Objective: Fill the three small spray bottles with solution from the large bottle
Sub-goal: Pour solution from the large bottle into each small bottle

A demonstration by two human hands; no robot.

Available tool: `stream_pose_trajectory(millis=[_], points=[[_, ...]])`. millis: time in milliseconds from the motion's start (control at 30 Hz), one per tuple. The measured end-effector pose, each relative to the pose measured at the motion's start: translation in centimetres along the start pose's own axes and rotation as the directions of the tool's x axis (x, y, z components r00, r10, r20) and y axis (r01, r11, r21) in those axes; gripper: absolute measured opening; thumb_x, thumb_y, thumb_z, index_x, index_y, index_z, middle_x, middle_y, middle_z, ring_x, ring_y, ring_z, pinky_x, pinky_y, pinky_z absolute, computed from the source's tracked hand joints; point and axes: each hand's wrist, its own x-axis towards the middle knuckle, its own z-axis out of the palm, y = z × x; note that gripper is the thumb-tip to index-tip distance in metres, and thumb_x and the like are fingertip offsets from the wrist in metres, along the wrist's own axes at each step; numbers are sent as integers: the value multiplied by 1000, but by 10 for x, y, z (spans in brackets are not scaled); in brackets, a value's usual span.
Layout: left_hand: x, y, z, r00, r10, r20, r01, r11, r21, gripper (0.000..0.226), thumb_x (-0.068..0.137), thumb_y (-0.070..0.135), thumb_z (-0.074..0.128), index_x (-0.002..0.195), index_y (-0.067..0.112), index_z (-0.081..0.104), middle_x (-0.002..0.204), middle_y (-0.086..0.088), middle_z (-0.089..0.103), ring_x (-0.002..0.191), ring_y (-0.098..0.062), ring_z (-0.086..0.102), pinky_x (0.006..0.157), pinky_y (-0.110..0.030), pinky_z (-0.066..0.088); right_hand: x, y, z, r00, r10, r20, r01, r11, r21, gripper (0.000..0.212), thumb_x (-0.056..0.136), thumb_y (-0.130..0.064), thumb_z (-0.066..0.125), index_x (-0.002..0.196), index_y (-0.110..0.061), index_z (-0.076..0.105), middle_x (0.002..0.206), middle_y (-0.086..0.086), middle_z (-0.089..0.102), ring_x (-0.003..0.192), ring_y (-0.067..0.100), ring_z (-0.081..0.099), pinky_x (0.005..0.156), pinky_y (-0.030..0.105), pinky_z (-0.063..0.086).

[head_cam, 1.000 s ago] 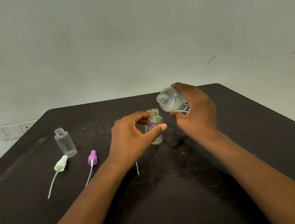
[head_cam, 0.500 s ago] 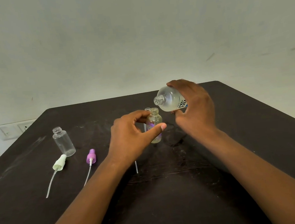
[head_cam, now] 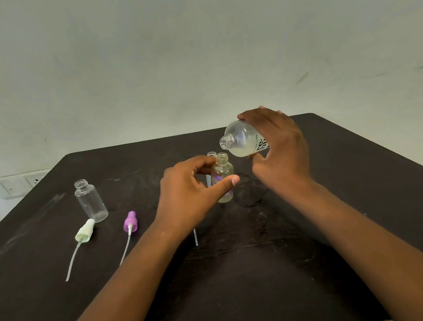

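Observation:
My right hand (head_cam: pixel 278 149) grips the large clear bottle (head_cam: pixel 243 138), tilted with its open mouth pointing left and down, just above a small bottle with a purple print (head_cam: pixel 222 174). My left hand (head_cam: pixel 192 190) holds that small bottle upright on the dark table (head_cam: pixel 240 273), thumb across its front. A second small bottle's neck (head_cam: pixel 211 155) peeks out behind it, mostly hidden by my fingers. A third small clear bottle (head_cam: pixel 90 200) stands open at the left.
A pale green spray cap (head_cam: pixel 85 231) and a purple spray cap (head_cam: pixel 130 222) lie with their dip tubes left of my left arm. Another tube end (head_cam: pixel 195 237) shows under my left wrist. Wall sockets (head_cam: pixel 18 183) sit beyond the table's left edge.
My right hand has lifted the large bottle slightly and moved its mouth left, closer over the small printed bottle. My left hand has kept its hold.

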Motion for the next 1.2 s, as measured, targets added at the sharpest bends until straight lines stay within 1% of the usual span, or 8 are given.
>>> stream_pose_trajectory(millis=[133,267,533,667,800,1000,1200], points=[[1,-1,0,1000,-1,-3,1,1000,-2,63,74,55,86,124,19,75,106,11,78,58,8,61,70,-18,55,1,0,0,1000,-8,5,8,1000,-8,76,60,9,76,130,-20,67,130,-3,68,131,22,56,113,43,44],[0,-1,-1,1000,6,5,-6,1000,-5,64,75,55,85,126,19,74,110,9,78,57,10,61,68,-17,54,0,0,0,1000,-3,25,3,1000,-12,77,61,9,77,132,-21,66,132,-4,68,134,22,56,117,42,40],[1,-1,1,1000,12,15,-13,1000,22,59,76,53,86,124,20,76,108,10,79,59,15,60,69,-14,49,0,0,-1,1000,-10,25,10,1000,-7,79,60,12,75,132,-21,66,133,-3,67,136,22,54,118,47,40],[1,-3,1,1000,6,10,-6,1000,16,58,75,55,86,122,22,76,105,12,78,59,15,59,72,-19,52,1,0,0,1000,-24,14,24,1000,5,79,60,12,69,131,-19,67,133,-3,68,136,24,55,119,47,39],[1,-3,0,1000,-2,6,2,1000,6,57,75,55,86,121,22,76,104,13,78,58,14,60,72,-21,54,1,0,0,999,-28,19,28,1000,8,79,59,13,67,132,-19,67,134,-2,67,137,25,55,122,43,34],[2,-4,1,1000,11,25,-11,1000,7,57,76,55,85,121,22,76,107,11,79,59,15,59,69,-16,49,2,1,0,999,-46,13,46,999,9,78,59,14,66,131,-18,68,132,-2,68,138,25,55,120,46,36],[2,-4,1,1000,0,28,0,1000,1,56,76,55,85,120,22,77,104,13,78,59,15,60,69,-18,51,2,1,-1,998,-49,31,49,999,0,78,61,13,66,132,-18,67,134,-2,67,139,24,54,123,46,33]])
